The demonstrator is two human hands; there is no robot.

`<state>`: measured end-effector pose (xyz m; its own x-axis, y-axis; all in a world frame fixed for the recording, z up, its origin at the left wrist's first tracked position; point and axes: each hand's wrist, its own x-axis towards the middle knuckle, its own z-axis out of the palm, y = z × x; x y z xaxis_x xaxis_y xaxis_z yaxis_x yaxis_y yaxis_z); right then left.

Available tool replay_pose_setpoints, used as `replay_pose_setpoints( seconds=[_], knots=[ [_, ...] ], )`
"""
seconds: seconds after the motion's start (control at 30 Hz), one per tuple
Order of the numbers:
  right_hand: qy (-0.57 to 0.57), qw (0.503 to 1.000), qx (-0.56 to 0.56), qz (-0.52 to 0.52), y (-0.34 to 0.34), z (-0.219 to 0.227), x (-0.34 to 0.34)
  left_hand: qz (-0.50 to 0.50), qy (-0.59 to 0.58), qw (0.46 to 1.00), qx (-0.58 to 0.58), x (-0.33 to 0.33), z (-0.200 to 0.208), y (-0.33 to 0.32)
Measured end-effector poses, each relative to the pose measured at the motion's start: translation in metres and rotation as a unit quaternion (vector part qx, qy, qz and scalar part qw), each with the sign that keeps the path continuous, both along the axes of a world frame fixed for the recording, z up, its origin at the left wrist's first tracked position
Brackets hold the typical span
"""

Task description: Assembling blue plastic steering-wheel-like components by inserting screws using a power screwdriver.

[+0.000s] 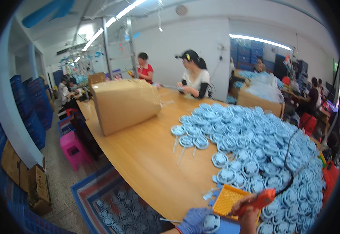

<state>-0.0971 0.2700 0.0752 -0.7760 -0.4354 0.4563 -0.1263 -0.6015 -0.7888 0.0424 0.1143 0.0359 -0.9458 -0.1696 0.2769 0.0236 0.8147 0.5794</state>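
My left hand [195,221], in a blue glove, is closed on a round light-blue plastic piece [211,223] at the table's near edge. A thin pale stick [170,220] sticks out to the left of the glove. In my bare right hand [247,215] is an orange corded hand tool [259,201], its black cord rising to the right; its exact kind is unclear. The tool's tip points toward the held piece, and whether they touch cannot be made out. Just beyond my hands sits a yellow perforated basket [227,199]. A large heap of similar light-blue pieces [255,144] covers the right side.
A big cardboard box [125,107] stands on the wooden table [150,163]. A striped crate [88,195] holding more round pieces is on the floor at left, near a pink stool [74,150]. Across the table, a person in a black cap [195,78] handles a small item.
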Motion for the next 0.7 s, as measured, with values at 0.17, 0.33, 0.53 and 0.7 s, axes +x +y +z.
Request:
replay_pose_setpoints(
  seconds=[0.17,0.33,0.53,0.7],
  knots=[
    [-0.038,0.999,0.039,0.000,-0.060,0.039,-0.042,0.086,0.204,0.975,-0.008,-0.026,0.024,-0.028],
    [-0.033,0.992,0.097,-0.069,-0.085,0.045,-0.076,0.073,0.223,0.971,0.049,-0.056,0.054,-0.023],
    [-0.043,0.994,0.058,-0.083,-0.086,0.050,-0.064,-0.063,0.311,0.930,-0.185,-0.075,0.116,0.003],
    [-0.120,0.992,0.018,-0.031,-0.086,0.056,-0.063,-0.059,0.274,0.941,-0.189,-0.088,0.110,0.004]
  ],
)
